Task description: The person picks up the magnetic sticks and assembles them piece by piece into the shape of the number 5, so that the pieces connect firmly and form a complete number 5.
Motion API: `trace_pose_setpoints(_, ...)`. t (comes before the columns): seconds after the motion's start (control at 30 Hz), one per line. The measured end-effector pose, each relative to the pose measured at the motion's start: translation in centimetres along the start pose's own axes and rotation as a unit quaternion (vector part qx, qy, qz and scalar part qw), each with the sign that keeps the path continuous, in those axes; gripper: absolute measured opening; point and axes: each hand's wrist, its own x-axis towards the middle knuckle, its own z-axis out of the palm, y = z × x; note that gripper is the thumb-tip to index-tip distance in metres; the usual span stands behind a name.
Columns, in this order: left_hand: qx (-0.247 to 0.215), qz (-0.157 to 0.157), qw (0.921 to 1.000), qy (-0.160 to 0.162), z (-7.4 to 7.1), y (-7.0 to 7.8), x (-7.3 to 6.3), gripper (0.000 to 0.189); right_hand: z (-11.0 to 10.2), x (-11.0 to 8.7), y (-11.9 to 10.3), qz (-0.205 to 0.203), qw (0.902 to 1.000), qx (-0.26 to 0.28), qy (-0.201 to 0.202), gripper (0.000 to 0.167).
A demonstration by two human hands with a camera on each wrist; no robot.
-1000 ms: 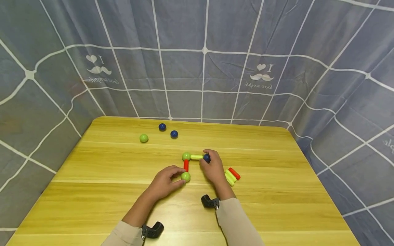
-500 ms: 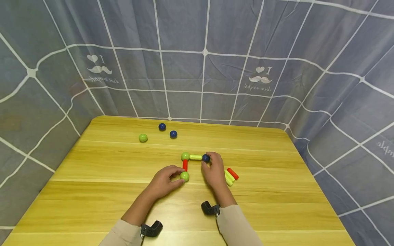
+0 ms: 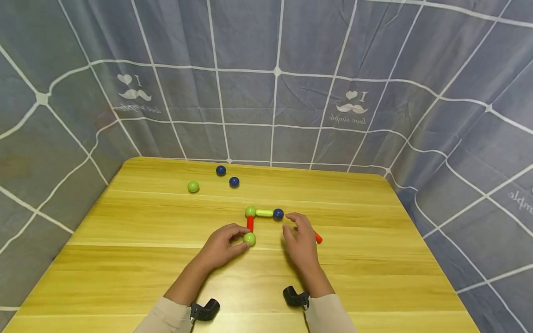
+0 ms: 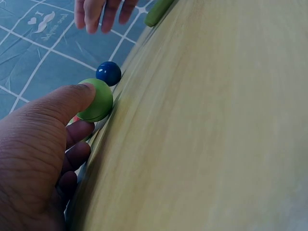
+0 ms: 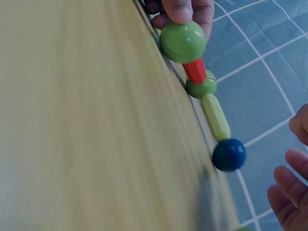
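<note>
A joined L-shape lies on the wooden table: a near green ball, a red rod, a corner green ball, a yellow-green rod and a blue ball at its right end. My left hand pinches the near green ball between thumb and fingers; the left wrist view has the thumb on top of the ball. My right hand is just right of the blue ball, apart from it, fingers loosely bent and holding nothing. Past this hand a loose red rod shows its end.
Toward the table's back left lie a loose green ball and two blue balls. A loose yellow-green rod appears in the left wrist view; the right hand hides it in the head view. A grey checked curtain surrounds the table.
My right hand has let go of the blue ball and moved right and nearer, now covering the loose yellow-green rods. The left hand stays on the near green ball. One back blue ball has shifted slightly.
</note>
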Motion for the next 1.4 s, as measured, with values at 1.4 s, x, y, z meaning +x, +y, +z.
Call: trace_pose_setpoints(1.4, -0.004, -0.004, 1.0, 0.002, 0.0, -0.1, 0.1, 0.028, -5.1, -1.7, 0.9, 0.023, 0.9809, -0.143, -0.13, 0.023)
